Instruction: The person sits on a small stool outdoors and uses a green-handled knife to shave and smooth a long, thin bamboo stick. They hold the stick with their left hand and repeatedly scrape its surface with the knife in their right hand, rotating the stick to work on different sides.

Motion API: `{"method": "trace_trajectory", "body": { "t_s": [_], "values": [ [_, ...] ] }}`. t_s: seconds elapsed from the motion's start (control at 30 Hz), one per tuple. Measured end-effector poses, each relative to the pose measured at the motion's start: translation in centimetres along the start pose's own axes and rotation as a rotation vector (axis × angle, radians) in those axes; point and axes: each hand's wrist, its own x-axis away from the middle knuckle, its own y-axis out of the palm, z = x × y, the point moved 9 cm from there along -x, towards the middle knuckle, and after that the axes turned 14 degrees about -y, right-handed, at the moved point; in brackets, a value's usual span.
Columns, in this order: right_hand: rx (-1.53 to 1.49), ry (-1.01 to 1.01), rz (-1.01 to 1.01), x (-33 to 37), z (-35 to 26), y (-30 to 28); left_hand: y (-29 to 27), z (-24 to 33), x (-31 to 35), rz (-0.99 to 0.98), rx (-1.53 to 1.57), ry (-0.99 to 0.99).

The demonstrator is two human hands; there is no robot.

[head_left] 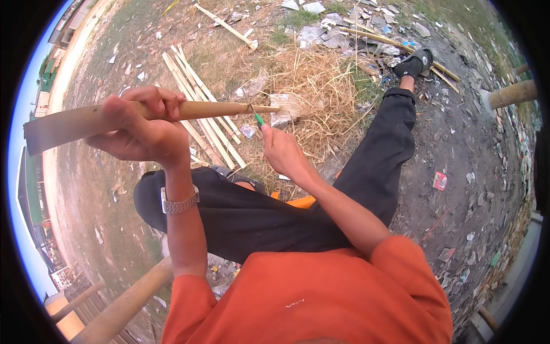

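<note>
A long bamboo strip point(212, 109) stretches across in front of me, its wide end near on the left and its narrower end farther off over the straw. My left hand point(146, 129) is wrapped around it towards the wide end. In my right hand point(282, 150) is a small knife point(259, 119) with a green handle, most of it hidden in the fist. Its thin dark blade lies against the strip, close to the narrower end. Below on the ground, several pale split bamboo strips point(197, 92) lie side by side.
A heap of straw-like shavings point(321, 86) lies before my legs. Another strip point(226, 26) rests farther away, and a bamboo pole point(395, 41) lies near my right shoe point(413, 63). Something orange point(301, 202) shows under my legs. Thick poles point(123, 301) stand at lower left; litter covers the dirt.
</note>
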Motion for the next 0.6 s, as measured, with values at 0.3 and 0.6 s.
{"method": "trace_trajectory", "body": {
  "t_s": [0.3, 0.6],
  "values": [
    [-0.043, -0.044, 0.07, 0.5, -1.5, -0.7, 0.4, -1.8, -0.6, -0.065, 0.075, -0.187],
    [0.047, -0.053, 0.053, 0.2, -2.0, -0.5, 0.8, -2.2, -0.7, -0.239, 0.168, -0.301]
  ]
}}
